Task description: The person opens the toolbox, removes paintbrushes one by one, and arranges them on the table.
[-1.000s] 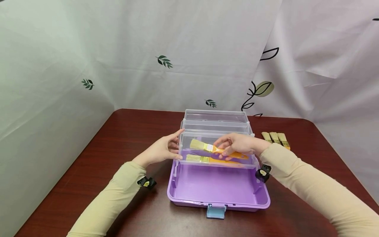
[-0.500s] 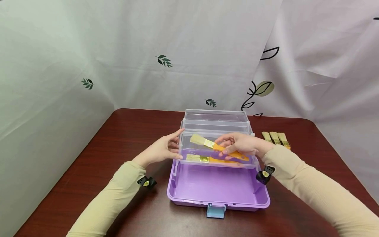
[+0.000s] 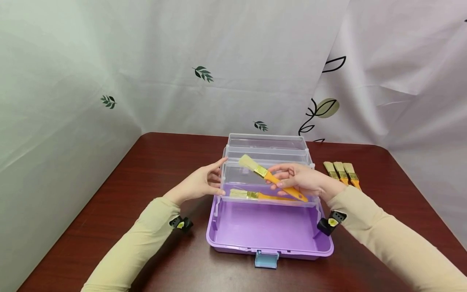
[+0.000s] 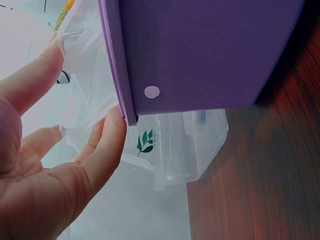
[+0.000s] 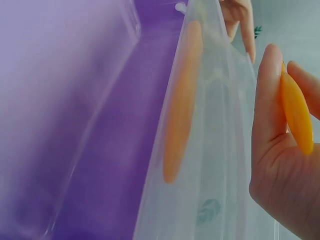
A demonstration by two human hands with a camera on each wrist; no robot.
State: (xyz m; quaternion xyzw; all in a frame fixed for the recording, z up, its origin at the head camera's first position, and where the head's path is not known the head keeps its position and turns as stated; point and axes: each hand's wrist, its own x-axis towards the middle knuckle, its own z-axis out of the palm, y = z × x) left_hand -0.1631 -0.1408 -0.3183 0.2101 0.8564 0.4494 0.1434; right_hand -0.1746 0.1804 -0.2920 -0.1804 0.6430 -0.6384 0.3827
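Note:
My right hand pinches the orange handle of a flat paintbrush above a clear tray. The brush slants, with its pale bristles up to the left and the handle end down to the right. A second paintbrush lies lengthwise in that tray; its orange handle shows blurred through the plastic in the right wrist view. At the tray's left end, the fairly straight fingers and thumb of my left hand spread across the corners and touch them. Below the tray is the open purple box.
Two more clear tiers rise behind the tray. Several similar paintbrushes lie side by side on the dark red table, right of the box. A blue latch hangs at the box's front. White patterned cloth surrounds the table.
The held paintbrush has risen from the tray and tilted more steeply, bristles upward. My right hand has shifted slightly to the right. My left hand stays at the tray's end.

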